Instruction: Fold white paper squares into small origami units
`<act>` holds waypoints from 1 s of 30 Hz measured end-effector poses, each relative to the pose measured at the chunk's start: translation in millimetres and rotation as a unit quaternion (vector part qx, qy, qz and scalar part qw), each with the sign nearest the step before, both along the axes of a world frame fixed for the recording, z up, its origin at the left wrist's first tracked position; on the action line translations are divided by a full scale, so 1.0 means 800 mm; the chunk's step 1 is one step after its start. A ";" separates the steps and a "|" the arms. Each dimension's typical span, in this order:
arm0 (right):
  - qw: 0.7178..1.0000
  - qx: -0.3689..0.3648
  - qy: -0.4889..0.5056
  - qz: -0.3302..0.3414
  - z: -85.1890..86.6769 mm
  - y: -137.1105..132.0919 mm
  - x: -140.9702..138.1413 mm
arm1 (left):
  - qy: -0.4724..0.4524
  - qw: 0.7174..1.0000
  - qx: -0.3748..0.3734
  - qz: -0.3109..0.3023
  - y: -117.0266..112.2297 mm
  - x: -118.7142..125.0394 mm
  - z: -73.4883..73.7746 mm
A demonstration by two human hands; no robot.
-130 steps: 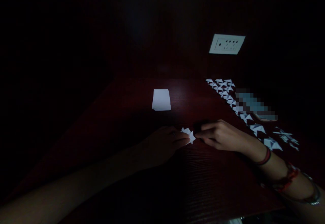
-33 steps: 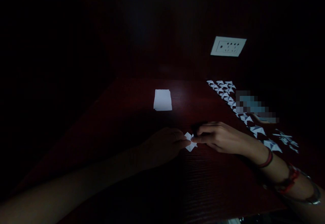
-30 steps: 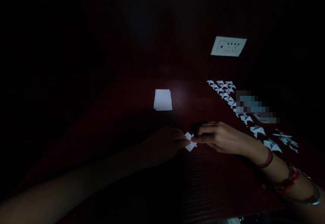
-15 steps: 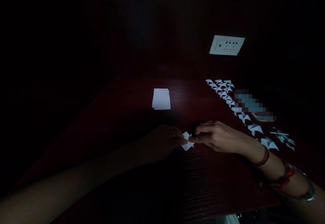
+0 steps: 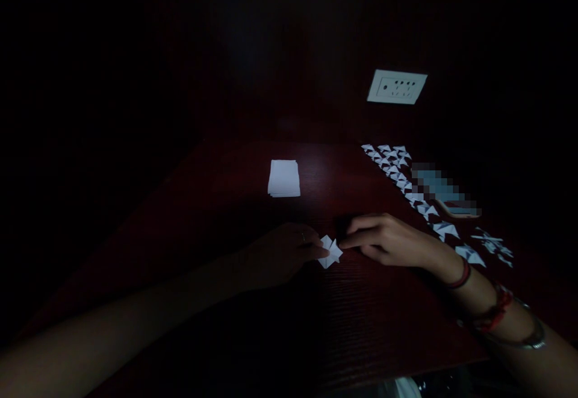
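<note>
A small white folded paper piece, with pointed corners, lies on the dark red table. My left hand comes in from the left, deep in shadow, with a ring on one finger. Its fingers are closed on the paper's left side, the thumb pressing near the middle. From the right reaches my right hand, bracelets at its wrist. Its index fingertip is at the paper's right corner, and whether it touches is hard to tell. The other fingers are bent and apart from the thumb, with nothing seen between them.
A stack of white paper sheets lies beyond my hands. Several folded white paper pieces run in rows down the right. Beside them are a pixelated phone-like object and white paper scraps. A socket plate is on the wall.
My right index finger has drawn back from over the folded paper to its right corner, uncovering more of it. My left hand stays on the paper. The view has shifted slightly.
</note>
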State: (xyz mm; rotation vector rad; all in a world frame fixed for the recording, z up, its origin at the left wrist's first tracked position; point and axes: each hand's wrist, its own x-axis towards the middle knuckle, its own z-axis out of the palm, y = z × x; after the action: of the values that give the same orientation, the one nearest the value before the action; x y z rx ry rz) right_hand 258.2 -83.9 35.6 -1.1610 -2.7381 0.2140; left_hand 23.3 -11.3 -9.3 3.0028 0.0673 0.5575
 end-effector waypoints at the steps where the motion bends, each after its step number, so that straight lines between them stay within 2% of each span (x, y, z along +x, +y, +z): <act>1: 1.000 -0.011 0.009 0.005 -0.001 -0.001 -0.002 | 0.003 1.000 -0.002 -0.002 0.000 0.000 0.001; 6: 0.999 -0.045 0.015 0.024 -0.005 -0.005 -0.012 | 0.002 1.000 -0.009 -0.011 0.000 0.000 0.002; 13: 0.999 -0.037 0.004 0.023 -0.006 -0.006 -0.013 | 0.014 1.000 0.000 -0.011 0.001 0.001 0.003; 25: 0.998 -0.050 -0.009 0.035 0.008 -0.010 -0.016 | 0.025 1.000 0.013 0.007 -0.002 -0.001 0.003; 30: 0.998 -0.043 0.045 0.004 0.004 -0.008 -0.011 | -0.002 0.999 -0.031 0.011 -0.003 0.000 0.005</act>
State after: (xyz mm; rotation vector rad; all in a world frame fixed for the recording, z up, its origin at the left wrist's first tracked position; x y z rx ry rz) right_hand 249.2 -90.1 39.2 -1.1324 -2.6797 0.3789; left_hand 22.9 -13.4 -5.1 2.9450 0.1143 0.5528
